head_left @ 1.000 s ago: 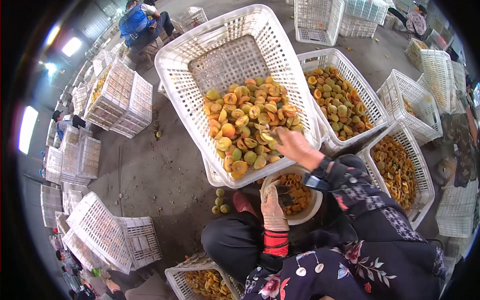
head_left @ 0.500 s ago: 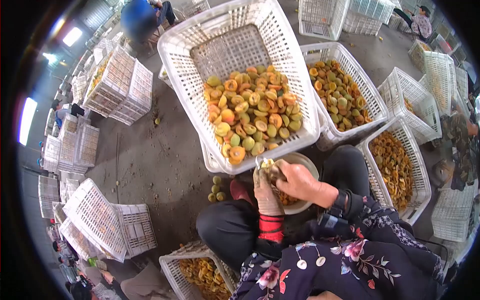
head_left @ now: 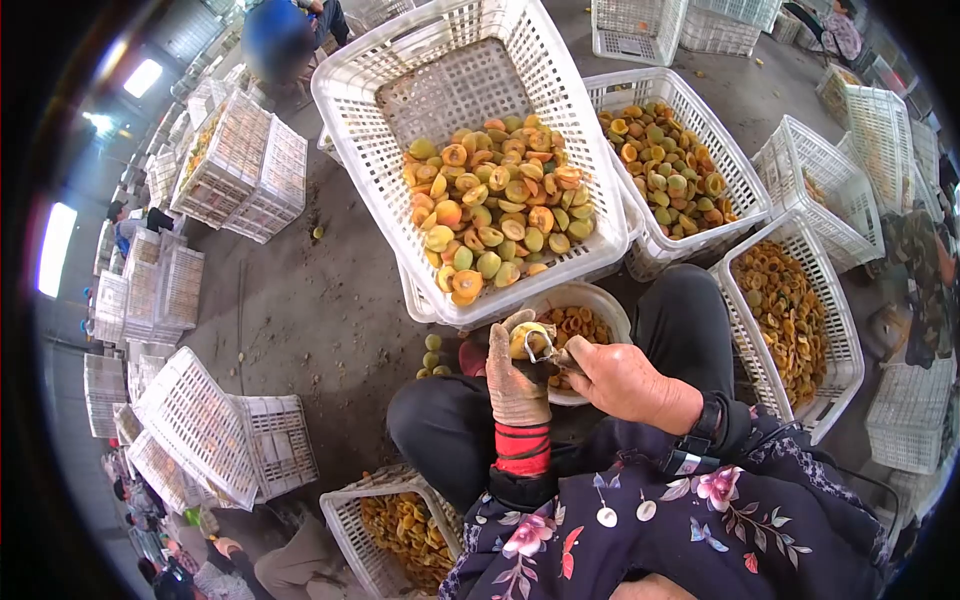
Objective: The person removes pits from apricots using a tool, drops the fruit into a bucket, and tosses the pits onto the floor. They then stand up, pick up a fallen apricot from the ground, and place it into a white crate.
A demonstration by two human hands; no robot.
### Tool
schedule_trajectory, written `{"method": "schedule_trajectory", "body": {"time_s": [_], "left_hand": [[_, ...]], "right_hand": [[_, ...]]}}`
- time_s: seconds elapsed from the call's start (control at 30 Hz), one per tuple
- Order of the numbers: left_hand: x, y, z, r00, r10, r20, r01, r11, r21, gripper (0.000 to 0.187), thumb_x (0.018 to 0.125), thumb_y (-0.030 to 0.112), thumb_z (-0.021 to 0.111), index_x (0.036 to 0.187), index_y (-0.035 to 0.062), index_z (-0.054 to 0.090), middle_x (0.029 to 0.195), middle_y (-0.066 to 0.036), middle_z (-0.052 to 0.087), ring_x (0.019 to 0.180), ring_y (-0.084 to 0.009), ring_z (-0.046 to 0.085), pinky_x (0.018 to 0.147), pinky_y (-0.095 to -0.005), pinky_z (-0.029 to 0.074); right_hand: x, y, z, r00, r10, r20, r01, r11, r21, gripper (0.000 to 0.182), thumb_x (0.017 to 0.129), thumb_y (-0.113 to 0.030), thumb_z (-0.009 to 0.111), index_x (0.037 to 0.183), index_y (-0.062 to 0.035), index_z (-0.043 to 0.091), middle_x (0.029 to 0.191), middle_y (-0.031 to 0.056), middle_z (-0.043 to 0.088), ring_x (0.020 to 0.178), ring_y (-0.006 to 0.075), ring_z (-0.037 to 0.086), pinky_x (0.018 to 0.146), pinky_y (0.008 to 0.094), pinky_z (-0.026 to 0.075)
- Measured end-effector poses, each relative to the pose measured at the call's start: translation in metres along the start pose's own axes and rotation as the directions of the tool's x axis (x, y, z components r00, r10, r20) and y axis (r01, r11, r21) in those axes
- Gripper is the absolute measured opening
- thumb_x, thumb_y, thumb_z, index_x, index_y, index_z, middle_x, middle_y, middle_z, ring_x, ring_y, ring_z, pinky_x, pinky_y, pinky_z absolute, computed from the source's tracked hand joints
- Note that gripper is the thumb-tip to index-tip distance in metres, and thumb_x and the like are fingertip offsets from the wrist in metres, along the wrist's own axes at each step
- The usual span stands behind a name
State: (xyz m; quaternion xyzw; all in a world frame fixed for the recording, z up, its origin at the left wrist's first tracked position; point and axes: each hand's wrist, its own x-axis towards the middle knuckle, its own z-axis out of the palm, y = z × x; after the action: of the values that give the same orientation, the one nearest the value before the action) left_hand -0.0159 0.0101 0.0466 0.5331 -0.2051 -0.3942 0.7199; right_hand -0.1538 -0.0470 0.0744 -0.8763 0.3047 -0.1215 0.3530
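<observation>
My left hand (head_left: 516, 385), in a dirty light work glove with a red band at the wrist, grips a yellow stone fruit (head_left: 519, 343) that looks like an apricot or small peach. My bare right hand (head_left: 630, 382), with a black watch at the wrist, is closed around the handle of a peeler (head_left: 541, 345) with a U-shaped metal head. The metal head touches or nearly touches the fruit's side. Under both hands stands a pale bowl (head_left: 622, 318) with orange fruit pieces (head_left: 580, 322). In front, a tilted white crate (head_left: 335, 112) holds halved fruit (head_left: 500, 195).
More white crates with fruit stand right, one (head_left: 748, 165) behind another (head_left: 850, 350); another crate (head_left: 340, 520) is by my left knee. Several green fruits (head_left: 431, 360) lie on the floor (head_left: 300, 320). Stacked crates (head_left: 240, 165) are left. A seated person (head_left: 842, 35) is far right.
My hands have moved apart slightly and lower, uncovering the fruit, the peeler head and more of the bowl. The left hand has turned more upright. The view has shifted slightly.
</observation>
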Motion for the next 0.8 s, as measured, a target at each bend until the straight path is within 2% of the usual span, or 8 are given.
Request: {"method": "schedule_trajectory", "body": {"time_s": [0.23,0.33,0.4,0.43,0.53,0.6,0.67,0.8], "left_hand": [[0.006,-0.002,-0.013,0.992,-0.084,0.092,0.076,0.994,0.083,0.052,0.104,0.046,0.037,0.118,-0.0004,0.055,0.097,-0.010,0.065,0.087,-0.0169,0.063,0.078,-0.0288,0.053],[0.007,0.000,-0.014,0.980,-0.178,0.092,0.186,0.979,-0.086,0.045,0.105,0.042,0.036,0.113,0.0018,0.056,0.092,-0.008,0.064,0.082,-0.0162,0.062,0.072,-0.0268,0.053],[0.006,0.002,-0.012,0.964,0.193,0.181,-0.255,0.859,0.443,0.036,0.103,0.034,0.040,0.108,0.0026,0.057,0.089,-0.006,0.063,0.079,-0.0159,0.062,0.069,-0.0260,0.051],[0.006,0.000,-0.013,0.965,0.192,0.179,-0.254,0.860,0.443,0.036,0.103,0.034,0.040,0.108,0.0026,0.057,0.089,-0.006,0.063,0.079,-0.0159,0.062,0.069,-0.0260,0.051],[0.009,-0.014,-0.022,0.994,-0.031,0.107,0.025,0.998,0.060,0.017,0.096,0.015,0.048,0.101,0.0033,0.059,0.089,-0.006,0.063,0.080,-0.0154,0.063,0.071,-0.0265,0.051],[0.018,-0.025,-0.029,0.964,0.213,0.158,-0.258,0.888,0.380,0.037,0.100,0.033,0.044,0.098,0.0018,0.063,0.088,-0.007,0.065,0.083,-0.0165,0.063,0.078,-0.0297,0.051],[0.020,-0.035,-0.034,0.982,-0.107,0.154,0.120,0.990,-0.079,0.045,0.101,0.041,0.044,0.101,0.0010,0.065,0.091,-0.008,0.066,0.087,-0.0179,0.064,0.082,-0.0310,0.050],[0.019,-0.020,-0.030,0.944,-0.157,0.289,0.198,0.974,-0.115,0.044,0.099,0.043,0.051,0.102,0.0015,0.064,0.091,-0.009,0.066,0.086,-0.0176,0.065,0.081,-0.0312,0.052]], "right_hand": [[0.003,0.002,0.001,0.999,-0.021,0.027,0.023,0.998,-0.067,0.025,0.085,-0.014,0.062,0.098,0.0001,0.045,0.065,0.0210,0.060,0.066,0.0408,0.064,0.057,0.0476,0.051],[0.006,0.001,-0.002,0.992,0.031,0.120,-0.014,0.990,-0.143,0.025,0.084,-0.012,0.061,0.099,-0.0001,0.045,0.066,0.0202,0.061,0.066,0.0400,0.064,0.057,0.0467,0.052],[0.007,0.000,0.004,0.992,0.037,0.122,-0.024,0.995,-0.101,0.024,0.086,-0.015,0.061,0.097,0.0002,0.046,0.065,0.0205,0.061,0.064,0.0406,0.063,0.056,0.0470,0.050],[0.006,0.000,0.008,0.991,0.042,0.124,-0.035,0.998,-0.060,0.024,0.088,-0.017,0.061,0.095,0.0004,0.046,0.064,0.0207,0.060,0.062,0.0413,0.062,0.055,0.0474,0.049],[0.005,0.012,0.019,0.991,-0.013,0.132,-0.007,0.988,0.151,0.024,0.085,-0.013,0.061,0.097,0.0019,0.046,0.069,0.0256,0.060,0.071,0.0469,0.061,0.061,0.0517,0.048],[0.008,0.017,0.020,0.978,0.018,0.208,-0.068,0.969,0.236,0.026,0.081,-0.011,0.060,0.100,0.0021,0.047,0.078,0.0296,0.060,0.082,0.0492,0.060,0.068,0.0530,0.047],[0.009,0.014,0.017,0.978,0.029,0.208,-0.090,0.953,0.290,0.028,0.084,-0.014,0.061,0.104,0.0021,0.050,0.083,0.0284,0.062,0.085,0.0483,0.061,0.072,0.0486,0.049],[0.008,0.024,0.008,0.973,-0.031,0.228,-0.044,0.947,0.319,0.030,0.084,-0.017,0.064,0.105,0.0018,0.051,0.083,0.0273,0.063,0.084,0.0461,0.063,0.071,0.0472,0.050]]}}
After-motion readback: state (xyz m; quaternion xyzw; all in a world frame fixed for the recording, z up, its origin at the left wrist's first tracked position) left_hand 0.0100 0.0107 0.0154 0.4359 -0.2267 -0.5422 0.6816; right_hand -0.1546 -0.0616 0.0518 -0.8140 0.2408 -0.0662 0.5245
